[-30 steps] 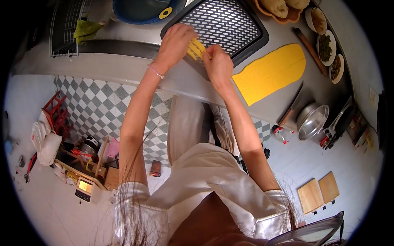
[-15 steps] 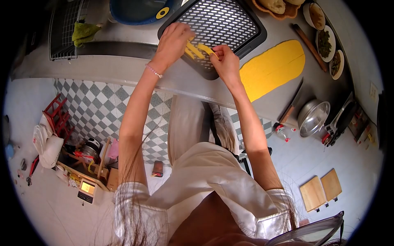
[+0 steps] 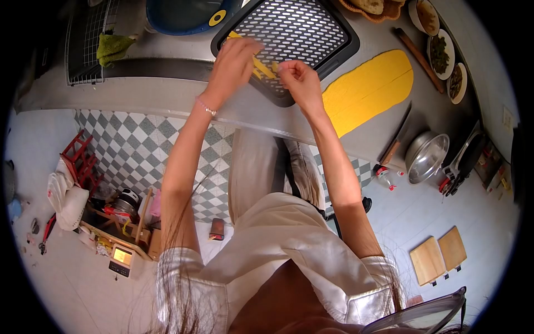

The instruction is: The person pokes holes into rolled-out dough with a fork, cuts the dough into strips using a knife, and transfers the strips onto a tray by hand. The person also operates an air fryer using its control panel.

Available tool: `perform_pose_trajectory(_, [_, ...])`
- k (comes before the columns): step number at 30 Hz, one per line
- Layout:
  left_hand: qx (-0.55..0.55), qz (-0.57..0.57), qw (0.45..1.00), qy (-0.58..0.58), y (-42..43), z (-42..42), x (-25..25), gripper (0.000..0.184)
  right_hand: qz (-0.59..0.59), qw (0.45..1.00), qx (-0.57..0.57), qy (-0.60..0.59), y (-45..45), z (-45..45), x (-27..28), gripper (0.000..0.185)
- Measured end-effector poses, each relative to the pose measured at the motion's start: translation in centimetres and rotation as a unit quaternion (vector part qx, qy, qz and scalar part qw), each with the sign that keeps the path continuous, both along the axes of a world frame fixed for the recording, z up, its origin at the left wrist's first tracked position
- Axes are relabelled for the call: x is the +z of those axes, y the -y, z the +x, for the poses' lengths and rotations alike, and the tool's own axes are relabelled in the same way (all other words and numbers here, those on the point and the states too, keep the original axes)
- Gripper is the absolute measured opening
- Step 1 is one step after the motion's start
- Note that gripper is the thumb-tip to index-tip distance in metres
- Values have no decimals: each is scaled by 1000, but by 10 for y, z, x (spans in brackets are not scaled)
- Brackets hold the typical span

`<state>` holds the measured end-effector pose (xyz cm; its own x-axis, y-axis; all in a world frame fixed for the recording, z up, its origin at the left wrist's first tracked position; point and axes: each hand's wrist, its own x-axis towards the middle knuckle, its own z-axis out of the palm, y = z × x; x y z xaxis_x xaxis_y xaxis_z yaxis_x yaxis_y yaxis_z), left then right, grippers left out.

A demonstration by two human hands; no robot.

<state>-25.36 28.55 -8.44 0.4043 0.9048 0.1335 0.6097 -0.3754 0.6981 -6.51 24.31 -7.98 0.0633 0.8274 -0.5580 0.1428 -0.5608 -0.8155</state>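
Yellow strips of dough (image 3: 263, 68) lie on the near-left side of a black perforated tray (image 3: 331, 68). My left hand (image 3: 233, 65) is over the strips, its fingertips smeared by motion. One strip sticks out beyond its far side. Whether those fingers grip anything cannot be made out. My right hand (image 3: 302, 82) is closed in a pinch over the near edge of the tray, with a bit of yellow strip showing at its fingertips. A flat yellow dough sheet (image 3: 370, 92) rests on the metal counter, right of my right hand.
Right of the dough sheet are a rolling pin (image 3: 418, 58), a knife (image 3: 396, 136), a metal bowl (image 3: 427, 158) and small dishes of food (image 3: 441, 55). A basket of bread (image 3: 374, 12) stands at the back. Left are a blue basin (image 3: 181, 16) and green cloth (image 3: 115, 49).
My right hand has shifted slightly left and away from me with its strip. My left hand has turned, its fingers reaching farther right, and a strip end now shows beyond it.
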Motion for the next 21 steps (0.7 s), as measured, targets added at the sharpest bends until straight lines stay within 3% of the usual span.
perform_pose_trajectory(6, [-32,-7,999,23,7,8,8,29,-35,990,-41,-131,-5,-5,25,16])
perform_pose_trajectory(13, [-79,54,994,-55,-18,1,0,21,30,999,22,33,-5,2,-10,15])
perform_pose_trajectory(21, [-154,37,985,-75,-28,2,-3,19,41,991,22,125,-3,-5,-2,17])
